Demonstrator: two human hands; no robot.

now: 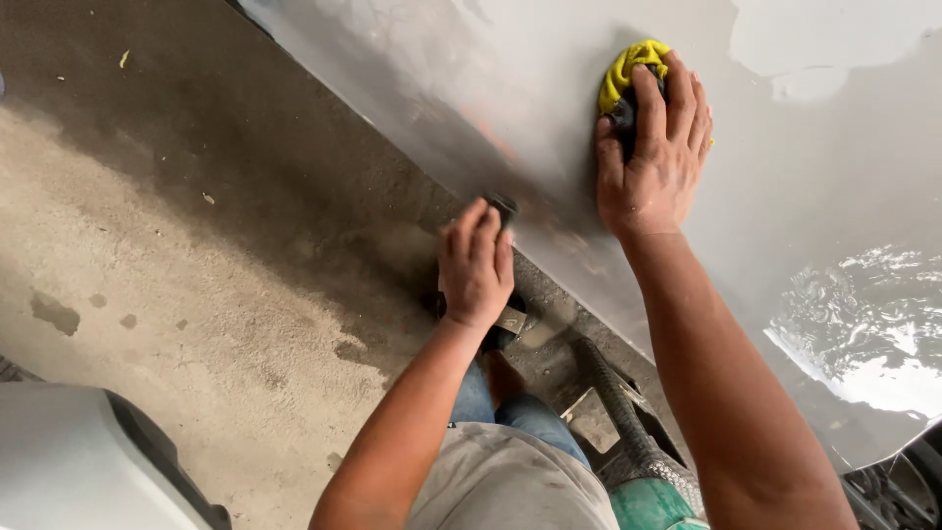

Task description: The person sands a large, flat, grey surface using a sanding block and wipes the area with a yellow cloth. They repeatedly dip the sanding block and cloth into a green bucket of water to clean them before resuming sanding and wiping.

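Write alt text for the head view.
The right hand presses a yellow cloth against a grey car panel. The left hand holds a small dark block at the panel's lower edge, above a stained concrete floor.

The floor (177, 294) is bare concrete, pale grey at the left and darkened by damp and shadow towards the top. Small dark stains (54, 314) and scattered specks mark it. A grey moulded part with a black edge (88, 461) fills the lower left corner. A ribbed hose (618, 402) runs over the ground at the bottom. The light is soft and even.
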